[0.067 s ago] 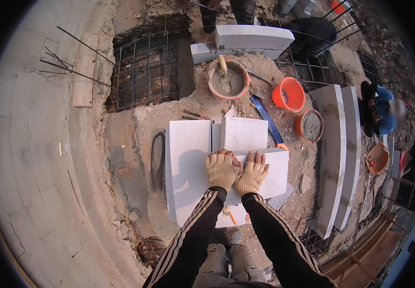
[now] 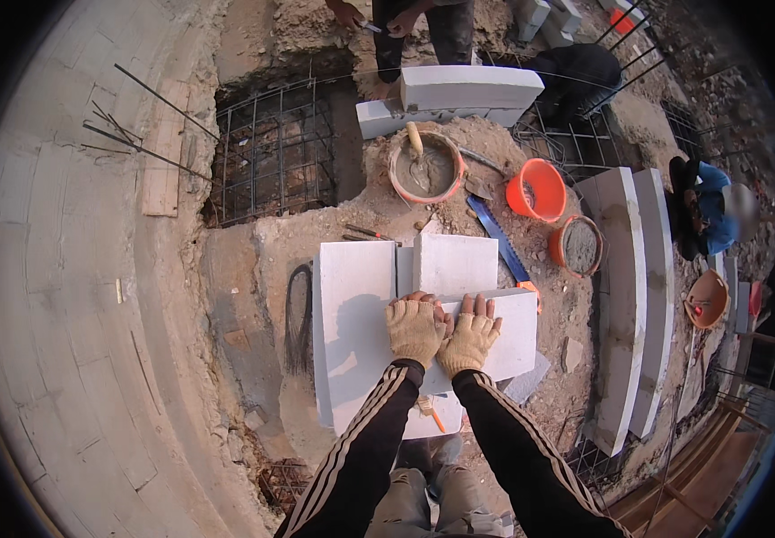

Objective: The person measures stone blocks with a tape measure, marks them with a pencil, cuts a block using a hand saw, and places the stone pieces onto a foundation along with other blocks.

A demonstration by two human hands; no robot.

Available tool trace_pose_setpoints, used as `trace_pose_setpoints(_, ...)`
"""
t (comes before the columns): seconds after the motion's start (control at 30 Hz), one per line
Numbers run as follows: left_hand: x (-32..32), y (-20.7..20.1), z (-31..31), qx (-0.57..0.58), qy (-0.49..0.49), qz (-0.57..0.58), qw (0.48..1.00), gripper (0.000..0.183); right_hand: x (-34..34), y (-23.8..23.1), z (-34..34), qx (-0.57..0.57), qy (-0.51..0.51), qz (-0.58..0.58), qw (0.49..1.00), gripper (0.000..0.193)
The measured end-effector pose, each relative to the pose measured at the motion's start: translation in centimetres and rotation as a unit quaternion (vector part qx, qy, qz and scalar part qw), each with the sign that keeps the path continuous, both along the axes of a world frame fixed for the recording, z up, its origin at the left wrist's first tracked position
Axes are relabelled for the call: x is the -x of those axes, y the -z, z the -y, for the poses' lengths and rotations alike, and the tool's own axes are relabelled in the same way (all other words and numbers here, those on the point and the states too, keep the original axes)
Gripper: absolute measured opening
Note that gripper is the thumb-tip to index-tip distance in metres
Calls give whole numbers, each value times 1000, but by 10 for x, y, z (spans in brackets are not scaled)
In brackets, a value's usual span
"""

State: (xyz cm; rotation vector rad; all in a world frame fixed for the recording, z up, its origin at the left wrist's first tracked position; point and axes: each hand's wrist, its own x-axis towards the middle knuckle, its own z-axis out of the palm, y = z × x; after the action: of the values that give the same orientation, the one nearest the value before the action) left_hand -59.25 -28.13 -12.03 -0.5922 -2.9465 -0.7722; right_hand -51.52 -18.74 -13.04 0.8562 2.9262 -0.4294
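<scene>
Both my hands wear cream fingerless gloves and lie side by side on a white lightweight block [image 2: 509,336], thumbs close together. My left hand [image 2: 415,330] rests at the block's left end, fingers stretched forward. My right hand [image 2: 469,335] lies flat near its far edge, fingers spread. Behind this block is a smaller white block [image 2: 456,260]; to the left lies a long white slab [image 2: 352,278]. Below my wrists, a brush with an orange handle [image 2: 437,419] lies on a white surface. A blue-bladed handsaw [image 2: 501,240] is on the dirt to the right.
Beyond the blocks stand a mortar bucket [image 2: 452,191] with a trowel, an orange bucket [image 2: 556,212] and another mortar bucket [image 2: 555,244]. A rebar pit [image 2: 271,148] opens at far left. Block walls [image 2: 616,323] run along the right. Co-workers are at the far side and right.
The view has tilted slightly, so the blocks and buckets sit a little lower in it. More of the far co-worker's hands shows. My hands stay on the block.
</scene>
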Motion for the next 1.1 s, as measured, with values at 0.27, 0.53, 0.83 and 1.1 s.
trace_pose_setpoints(0.27, 41, -19, 11, -241, -165, 77, 953, 45, 11, -5, 4, 1, 14, -67, 998, 61)
trace_pose_setpoints(0.53, 109, -111, -25, -717, -161, 362, 573, 109, -12, -46, -28, 290, 144, -267, 908, 53)
trace_pose_setpoints(0.83, 211, -194, -96, -719, -242, 276, 590, 77, -133, -99, -72, 487, 125, -152, 851, 54)
trace_pose_setpoints(1.1, 246, -159, -48, -613, -186, 226, 733, 32, -202, -93, -98, 350, 93, -177, 915, 34)
